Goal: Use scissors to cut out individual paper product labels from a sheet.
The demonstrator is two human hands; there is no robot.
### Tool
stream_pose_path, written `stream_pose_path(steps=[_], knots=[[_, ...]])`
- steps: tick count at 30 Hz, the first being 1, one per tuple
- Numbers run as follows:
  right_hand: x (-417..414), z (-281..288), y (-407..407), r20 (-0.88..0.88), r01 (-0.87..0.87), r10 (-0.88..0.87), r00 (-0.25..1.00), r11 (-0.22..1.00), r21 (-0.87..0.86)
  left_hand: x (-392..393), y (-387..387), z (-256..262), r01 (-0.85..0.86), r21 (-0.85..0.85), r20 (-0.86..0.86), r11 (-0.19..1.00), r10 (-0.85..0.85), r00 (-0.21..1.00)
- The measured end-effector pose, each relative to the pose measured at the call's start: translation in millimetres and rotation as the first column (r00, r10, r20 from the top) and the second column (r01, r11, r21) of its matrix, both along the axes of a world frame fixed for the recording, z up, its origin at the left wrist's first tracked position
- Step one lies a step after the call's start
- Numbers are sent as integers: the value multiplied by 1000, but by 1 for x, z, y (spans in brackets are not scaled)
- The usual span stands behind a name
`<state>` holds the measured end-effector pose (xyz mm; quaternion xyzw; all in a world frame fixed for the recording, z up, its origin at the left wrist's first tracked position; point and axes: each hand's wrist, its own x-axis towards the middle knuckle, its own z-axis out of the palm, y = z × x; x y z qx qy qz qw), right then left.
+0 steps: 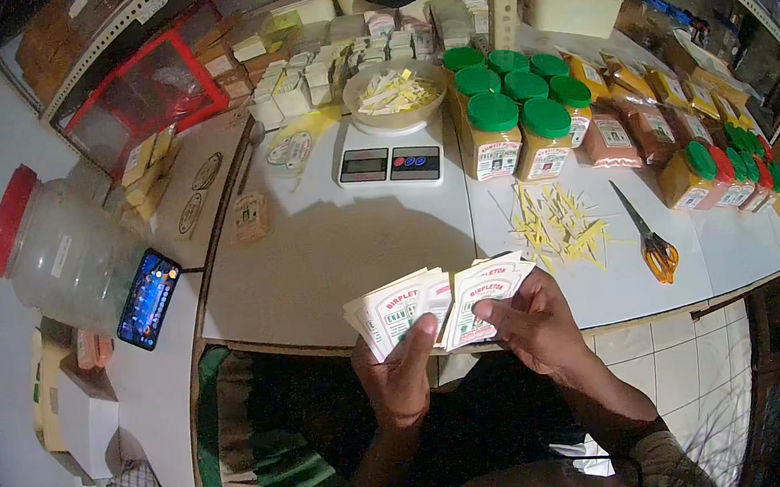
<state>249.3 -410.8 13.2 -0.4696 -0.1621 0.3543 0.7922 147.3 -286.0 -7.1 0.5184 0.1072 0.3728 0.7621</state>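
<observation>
My left hand [400, 375] grips a fanned stack of printed paper labels [393, 309], its thumb pressed on the front one. Another fanned stack of the same labels [479, 291] is in my right hand [537, 324], thumb across its face. Both stacks are side by side over the table's front edge, their inner edges close together. The labels are white with red and green print. To the right of my right hand, a heap of thin yellow and white paper strips [556, 225] lies on the white tabletop [332, 251]. Scissors with orange handles [658, 256] rest beyond that heap.
Behind the hands, a digital kitchen scale [390, 162] carries a bowl [350, 97] of paper trimmings. Green-lidded jars [491, 112] and powder packets [611, 140] stand at right. A smartphone [150, 299] leans by a large red-lidded plastic jar [66, 249] at left. Label stacks [293, 94] line the back.
</observation>
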Motion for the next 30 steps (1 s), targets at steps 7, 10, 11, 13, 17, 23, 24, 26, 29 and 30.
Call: stream_pose_path(steps=[7,10,11,13,17,23,24,26,29,30], knots=[[2,3,-4,53,-24,28,998,996,-84,-2,1,-5,-44,-87,36,995,47,998],[0,1,0,125,-6,19,992,995,-99,-2,2,-6,-22,51,-71,998,26,997],[1,0,-1,113,1,12,994,993,-114,-1,0,-6,-27,-40,-11,999,26,1000],[2,-1,-3,99,5,8,995,992,-130,0,-2,-5,-29,-131,47,991,35,998],[5,3,-6,63,-35,39,997,998,-61,-2,1,-3,-47,-118,34,992,51,998],[-1,10,0,64,13,-6,998,992,-123,-1,0,-11,-12,-35,-13,999,12,1000],[-1,12,0,19,17,-15,1000,995,-94,-1,-1,-11,-7,-157,52,988,16,999],[0,12,-1,7,12,-11,1000,995,-94,-1,-2,-9,-21,-190,69,982,34,997],[1,6,-1,27,2,1,1000,993,-118,-3,3,-14,-71,-65,-21,995,70,997],[1,5,-1,57,-7,16,998,990,-140,-3,4,-14,-49,-1,-39,999,49,998]])
